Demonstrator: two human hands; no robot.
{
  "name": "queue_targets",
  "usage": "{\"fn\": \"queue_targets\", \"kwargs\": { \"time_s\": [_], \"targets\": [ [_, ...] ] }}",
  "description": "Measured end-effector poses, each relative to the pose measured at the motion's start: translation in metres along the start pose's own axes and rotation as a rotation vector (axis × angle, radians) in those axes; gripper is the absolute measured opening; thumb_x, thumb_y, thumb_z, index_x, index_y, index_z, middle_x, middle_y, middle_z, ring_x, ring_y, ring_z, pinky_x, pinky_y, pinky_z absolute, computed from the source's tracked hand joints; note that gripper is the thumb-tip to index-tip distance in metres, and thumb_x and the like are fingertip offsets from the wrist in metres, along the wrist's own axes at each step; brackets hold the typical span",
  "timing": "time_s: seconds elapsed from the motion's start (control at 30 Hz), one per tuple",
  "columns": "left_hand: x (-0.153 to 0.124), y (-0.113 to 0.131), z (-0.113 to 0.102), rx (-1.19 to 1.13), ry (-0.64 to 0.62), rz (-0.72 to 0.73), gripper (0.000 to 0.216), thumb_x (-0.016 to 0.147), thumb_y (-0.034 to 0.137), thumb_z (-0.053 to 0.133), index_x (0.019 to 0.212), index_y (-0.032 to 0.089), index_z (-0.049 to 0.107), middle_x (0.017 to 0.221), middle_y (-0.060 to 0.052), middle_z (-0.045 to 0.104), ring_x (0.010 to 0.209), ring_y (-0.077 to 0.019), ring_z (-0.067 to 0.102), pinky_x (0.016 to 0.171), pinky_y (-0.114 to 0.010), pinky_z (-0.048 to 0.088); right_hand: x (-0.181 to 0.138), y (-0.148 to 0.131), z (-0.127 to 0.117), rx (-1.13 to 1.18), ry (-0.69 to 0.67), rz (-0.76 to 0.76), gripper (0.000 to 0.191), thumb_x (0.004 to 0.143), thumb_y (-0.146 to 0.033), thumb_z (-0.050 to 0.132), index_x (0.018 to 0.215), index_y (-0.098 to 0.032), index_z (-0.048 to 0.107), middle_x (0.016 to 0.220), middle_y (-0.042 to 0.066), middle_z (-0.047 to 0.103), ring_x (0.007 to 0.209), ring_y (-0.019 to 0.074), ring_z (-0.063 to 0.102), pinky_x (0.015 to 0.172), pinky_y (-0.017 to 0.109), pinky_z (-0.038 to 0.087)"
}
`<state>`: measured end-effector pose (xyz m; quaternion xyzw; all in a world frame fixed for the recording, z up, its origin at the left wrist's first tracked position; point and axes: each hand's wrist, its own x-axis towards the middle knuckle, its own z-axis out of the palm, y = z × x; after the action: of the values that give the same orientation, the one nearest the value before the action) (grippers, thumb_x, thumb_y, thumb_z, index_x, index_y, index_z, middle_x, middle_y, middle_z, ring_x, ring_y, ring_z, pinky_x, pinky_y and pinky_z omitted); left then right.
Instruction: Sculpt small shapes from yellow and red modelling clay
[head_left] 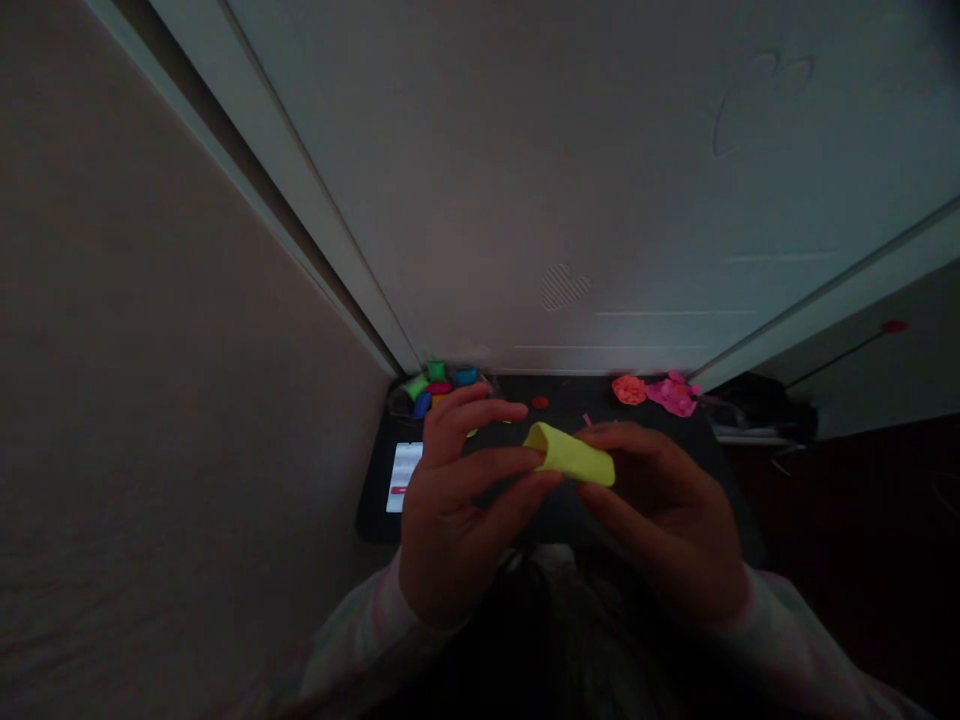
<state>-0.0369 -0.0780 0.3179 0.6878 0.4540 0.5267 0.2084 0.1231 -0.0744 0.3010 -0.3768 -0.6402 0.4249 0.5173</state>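
Note:
Between my two hands, above the dark tabletop, is a yellow piece of soft modelling clay (576, 460), shaped like a short, hollow tube. My left hand (461, 500) pinches its left rim with thumb and index finger, the index fingertip reaching into the opening. The other left fingers stretch forward, away from the clay. My right hand (667, 520) grips the tube's right end, thumb below and fingers above. Both sleeves are pale and patterned.
Colourful small packets (437, 385) lie at the table's back left, with a lit phone (401, 478) nearer. An orange-red lump (540, 403), a coral piece (628, 390) and a pink piece (673, 394) lie along the back. A white panel (562, 200) rises behind the table (379, 520).

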Motion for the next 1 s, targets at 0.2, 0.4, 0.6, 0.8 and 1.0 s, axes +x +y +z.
{"fn": "queue_targets", "kwargs": {
  "time_s": [0.2, 0.4, 0.6, 0.8, 1.0],
  "targets": [
    [-0.0001, -0.0003, -0.0004, -0.042, -0.037, -0.032, 0.012, 0.068, 0.018, 0.062, 0.079, 0.023, 0.062, 0.106, -0.004, 0.055, 0.111, -0.0239, 0.042, 0.093, -0.048, 0.035, -0.0008, -0.0009, -0.0004, 0.005, 0.009, -0.035, 0.034, 0.070, -0.009, 0.058, 0.100, -0.026, 0.053, 0.096, 0.002, 0.058, 0.090, 0.0128, 0.056, 0.079, 0.025, 0.049],
    [0.0001, 0.0001, 0.0000, 0.010, -0.001, -0.024, 0.011, 0.069, 0.015, 0.060, 0.075, 0.023, 0.063, 0.101, -0.003, 0.056, 0.110, -0.0229, 0.043, 0.093, -0.048, 0.034, -0.0002, -0.0016, 0.0011, 0.037, 0.006, -0.043, 0.037, 0.070, -0.008, 0.058, 0.101, -0.026, 0.053, 0.098, 0.002, 0.056, 0.094, 0.0128, 0.053, 0.081, 0.025, 0.048],
    [-0.0012, -0.0020, 0.0005, -0.056, -0.035, -0.036, 0.011, 0.068, 0.019, 0.061, 0.079, 0.023, 0.061, 0.106, -0.004, 0.054, 0.112, -0.0241, 0.040, 0.095, -0.049, 0.033, 0.0004, -0.0017, 0.0011, 0.053, 0.031, -0.069, 0.030, 0.071, -0.010, 0.056, 0.096, -0.026, 0.055, 0.095, 0.003, 0.056, 0.094, 0.0146, 0.053, 0.079, 0.028, 0.048],
    [-0.0007, -0.0014, 0.0052, -0.025, 0.022, -0.052, 0.011, 0.067, 0.018, 0.062, 0.077, 0.023, 0.061, 0.104, -0.004, 0.053, 0.110, -0.0226, 0.041, 0.095, -0.047, 0.033, 0.0004, -0.0028, 0.0019, -0.043, 0.075, -0.153, 0.036, 0.068, -0.003, 0.056, 0.095, -0.026, 0.055, 0.097, 0.002, 0.055, 0.093, 0.0146, 0.051, 0.077, 0.029, 0.048],
    [-0.0012, -0.0005, 0.0093, 0.001, 0.131, 0.033, 0.028, 0.060, 0.018, 0.069, 0.086, 0.022, 0.059, 0.084, -0.002, 0.055, 0.090, -0.0178, 0.050, 0.085, -0.040, 0.042, 0.0013, -0.0014, 0.0044, 0.001, 0.141, -0.195, 0.037, 0.067, 0.001, 0.055, 0.091, -0.026, 0.054, 0.093, 0.001, 0.054, 0.090, 0.0140, 0.053, 0.072, 0.028, 0.049]
  ]
}}
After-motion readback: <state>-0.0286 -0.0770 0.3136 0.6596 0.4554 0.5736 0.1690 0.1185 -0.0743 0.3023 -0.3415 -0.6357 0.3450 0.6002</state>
